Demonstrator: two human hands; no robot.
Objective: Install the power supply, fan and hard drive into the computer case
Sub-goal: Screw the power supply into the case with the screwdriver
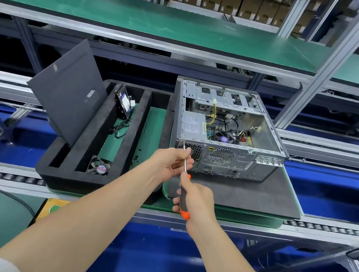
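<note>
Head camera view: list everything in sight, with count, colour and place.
computer case: one, silver, side open, on the mat at right
power supply: one, silver-grey, inside the case, rear left corner
mat: one, dark grey, under the case
foam tray: one, black, left of the case
side panel: one, dark grey, leaning in the tray's left slot
hard drive: one, black with blue label, far end of the tray's middle slot
fan: one, black, near end of the same slot
screwdriver: one, orange and grey handle, tip at the case's rear top-left corner
left hand: one, pinches the screwdriver shaft
right hand: one, grips the screwdriver handle
</note>
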